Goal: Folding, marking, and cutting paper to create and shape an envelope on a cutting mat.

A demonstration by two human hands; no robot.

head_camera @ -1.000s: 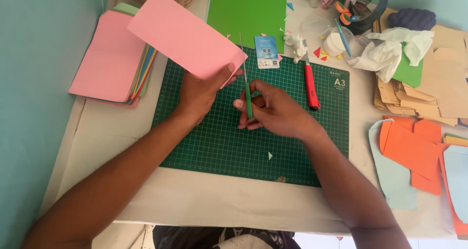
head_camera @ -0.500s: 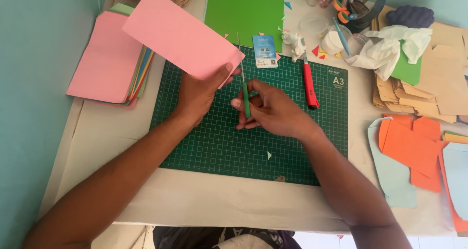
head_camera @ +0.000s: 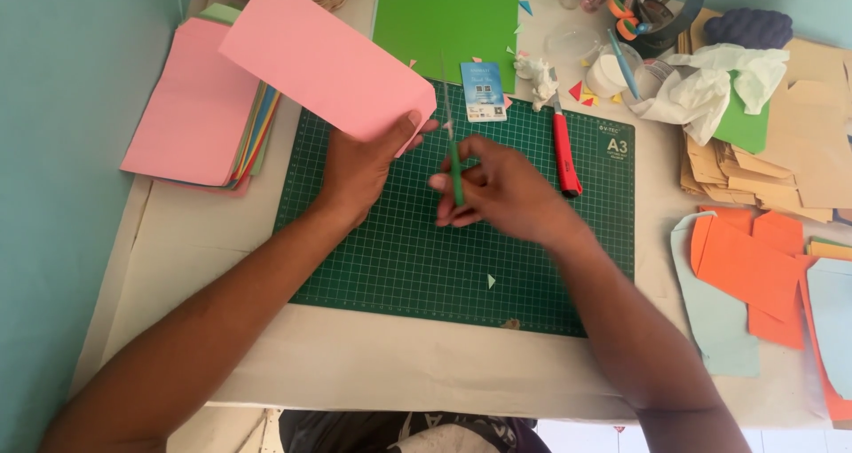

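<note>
My left hand (head_camera: 359, 165) holds a pink sheet of paper (head_camera: 324, 58) by its lower right corner, raised above the green cutting mat (head_camera: 399, 258). My right hand (head_camera: 501, 191) pinches a thin green stick-like tool (head_camera: 455, 165) held upright over the mat's middle, just right of the left hand. A red utility knife (head_camera: 564, 151) lies on the mat to the right of my right hand.
A stack of coloured paper with pink on top (head_camera: 200, 107) lies left of the mat. A green sheet (head_camera: 448, 18) and a small card (head_camera: 484, 91) lie behind it. Brown card pieces (head_camera: 781, 169), orange cut-outs (head_camera: 754, 267), crumpled tissue (head_camera: 710, 80) and a tape roll (head_camera: 661, 9) crowd the right.
Both hands stay over the mat; the pink sheet and the green tool have shifted only slightly.
</note>
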